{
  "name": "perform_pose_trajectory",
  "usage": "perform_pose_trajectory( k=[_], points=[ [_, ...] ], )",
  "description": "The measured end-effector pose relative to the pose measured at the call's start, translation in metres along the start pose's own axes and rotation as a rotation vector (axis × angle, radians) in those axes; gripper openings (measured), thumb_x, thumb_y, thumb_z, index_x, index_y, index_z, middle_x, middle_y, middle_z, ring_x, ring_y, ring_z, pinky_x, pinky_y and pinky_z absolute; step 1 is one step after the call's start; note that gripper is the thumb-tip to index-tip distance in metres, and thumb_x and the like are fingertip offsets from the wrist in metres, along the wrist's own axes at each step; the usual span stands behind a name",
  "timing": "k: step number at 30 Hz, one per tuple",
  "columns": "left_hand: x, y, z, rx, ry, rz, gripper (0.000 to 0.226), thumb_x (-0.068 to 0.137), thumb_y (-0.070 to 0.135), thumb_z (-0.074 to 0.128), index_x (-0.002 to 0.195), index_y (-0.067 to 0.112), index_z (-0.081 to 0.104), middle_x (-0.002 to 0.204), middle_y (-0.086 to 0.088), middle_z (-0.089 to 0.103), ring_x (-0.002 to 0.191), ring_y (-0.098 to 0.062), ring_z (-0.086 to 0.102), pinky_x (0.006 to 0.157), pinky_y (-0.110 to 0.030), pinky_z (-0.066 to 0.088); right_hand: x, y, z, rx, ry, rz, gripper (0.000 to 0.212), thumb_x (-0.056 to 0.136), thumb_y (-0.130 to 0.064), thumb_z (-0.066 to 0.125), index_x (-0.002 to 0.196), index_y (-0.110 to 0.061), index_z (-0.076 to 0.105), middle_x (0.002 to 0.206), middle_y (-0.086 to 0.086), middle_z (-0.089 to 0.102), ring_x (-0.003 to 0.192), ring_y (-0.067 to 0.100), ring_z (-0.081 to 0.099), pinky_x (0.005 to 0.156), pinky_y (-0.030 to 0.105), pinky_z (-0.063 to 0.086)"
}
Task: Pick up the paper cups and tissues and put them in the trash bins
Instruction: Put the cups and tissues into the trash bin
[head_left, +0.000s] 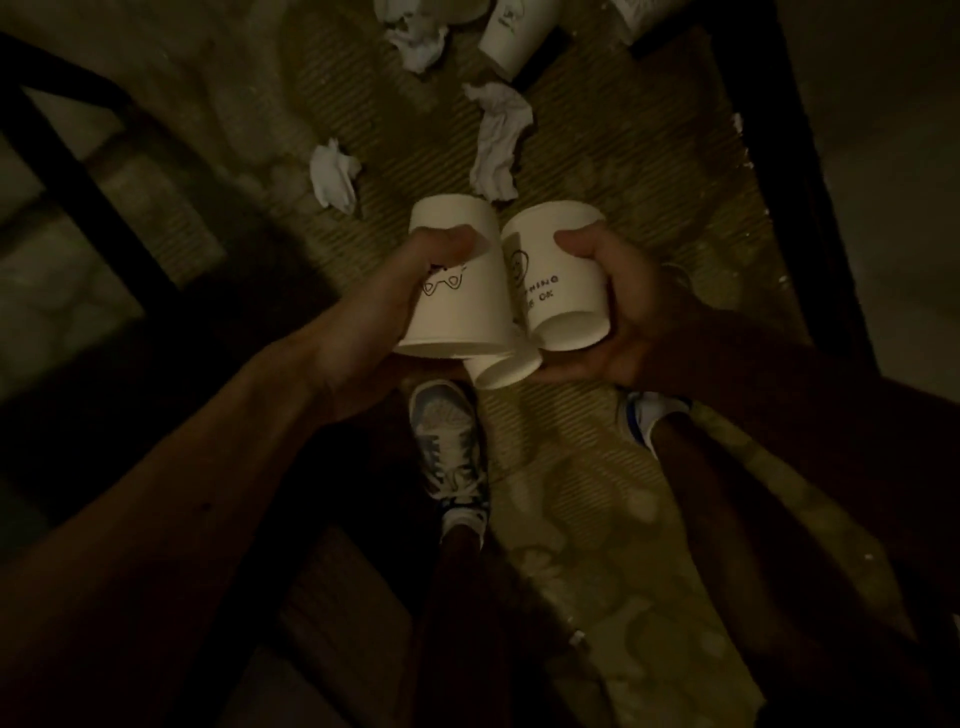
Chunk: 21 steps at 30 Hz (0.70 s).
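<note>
My left hand grips a white paper cup with a small drawing on its side, thumb across the front. My right hand grips a second white cup with printed letters. A third cup pokes out below, between the two hands; which hand holds it I cannot tell. All three are held above a ribbed mat. On the mat ahead lie crumpled white tissues: one at the left, a long one in the middle and one farther up. Another cup lies at the top.
The scene is dim. Dark furniture legs and frames run along the left and the right. My two sneakers stand on the ribbed mat below the hands. A further cup edge shows at the top right.
</note>
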<state>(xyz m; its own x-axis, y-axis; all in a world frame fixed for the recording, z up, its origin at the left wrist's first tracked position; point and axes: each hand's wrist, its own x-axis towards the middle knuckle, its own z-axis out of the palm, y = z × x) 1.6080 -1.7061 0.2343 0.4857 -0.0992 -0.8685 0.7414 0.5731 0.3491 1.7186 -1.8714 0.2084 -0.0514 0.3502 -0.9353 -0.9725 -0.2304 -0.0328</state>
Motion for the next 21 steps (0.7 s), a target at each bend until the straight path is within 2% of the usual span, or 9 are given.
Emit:
perform_pose_trajectory(
  k=[3,7,9,12,15,18,21],
  points=[
    [-0.017,-0.001,0.017,-0.036,0.015,0.071,0.033,0.08,0.055,0.056,0.082,0.032,0.08,0.087,0.002,0.075,0.076,-0.014,0.073,0.056,-0.029,0.056,-0.03,0.005,0.004,-0.025,0.048,-0.069,0.042,0.078,-0.034,0.069,0.117,-0.02,0.059,0.107,0.012,0.07,0.087,0.03,0.072,0.065,0.055,0.058],
    [-0.033,-0.004,0.049,-0.072,0.007,0.11,0.034,0.082,0.051,0.059,0.101,0.024,0.069,0.082,0.002,0.075,0.075,-0.013,0.073,0.057,-0.028,0.056,-0.063,0.015,-0.009,-0.061,0.091,-0.167,0.021,0.084,-0.034,0.067,0.099,-0.02,0.065,0.087,0.004,0.074,0.076,0.021,0.074,0.06,0.044,0.059],
    [-0.042,-0.008,0.069,-0.065,-0.037,0.114,0.039,0.081,0.051,0.058,0.106,0.022,0.063,0.08,0.003,0.075,0.074,-0.011,0.073,0.057,-0.026,0.056,-0.08,0.027,-0.02,-0.015,0.12,-0.199,0.021,0.084,-0.035,0.068,0.099,-0.02,0.064,0.091,0.005,0.074,0.079,0.02,0.074,0.063,0.042,0.06],
    [-0.053,-0.016,0.097,-0.019,-0.08,0.073,0.047,0.076,0.051,0.057,0.111,0.02,0.061,0.083,0.001,0.075,0.077,-0.014,0.073,0.06,-0.028,0.056,-0.107,0.054,-0.042,0.102,0.117,-0.24,0.04,0.082,-0.038,0.07,0.118,-0.021,0.061,0.113,0.008,0.07,0.099,0.025,0.07,0.082,0.048,0.058],
    [-0.061,-0.028,0.126,0.087,-0.097,0.025,0.046,0.075,0.052,0.058,0.107,0.02,0.069,0.092,-0.003,0.075,0.084,-0.017,0.073,0.067,-0.033,0.057,-0.137,0.087,-0.07,0.219,0.108,-0.309,0.058,0.07,-0.042,0.074,0.122,-0.021,0.06,0.113,0.007,0.072,0.101,0.024,0.071,0.085,0.046,0.057],
    [-0.068,-0.049,0.165,0.24,-0.162,0.003,0.038,0.077,0.054,0.058,0.087,0.025,0.081,0.094,-0.002,0.076,0.087,-0.017,0.073,0.067,-0.032,0.057,-0.169,0.127,-0.103,0.307,0.097,-0.404,0.044,0.075,-0.044,0.072,0.113,-0.024,0.063,0.102,0.001,0.075,0.097,0.02,0.072,0.085,0.045,0.058],
    [-0.085,-0.077,0.211,0.353,-0.207,-0.044,0.033,0.088,0.049,0.055,0.09,0.028,0.081,0.099,0.005,0.076,0.094,-0.01,0.072,0.07,-0.025,0.057,-0.2,0.17,-0.138,0.4,0.098,-0.483,0.036,0.074,-0.046,0.069,0.106,-0.028,0.064,0.1,-0.005,0.076,0.099,0.016,0.071,0.087,0.044,0.058]
  ],
)
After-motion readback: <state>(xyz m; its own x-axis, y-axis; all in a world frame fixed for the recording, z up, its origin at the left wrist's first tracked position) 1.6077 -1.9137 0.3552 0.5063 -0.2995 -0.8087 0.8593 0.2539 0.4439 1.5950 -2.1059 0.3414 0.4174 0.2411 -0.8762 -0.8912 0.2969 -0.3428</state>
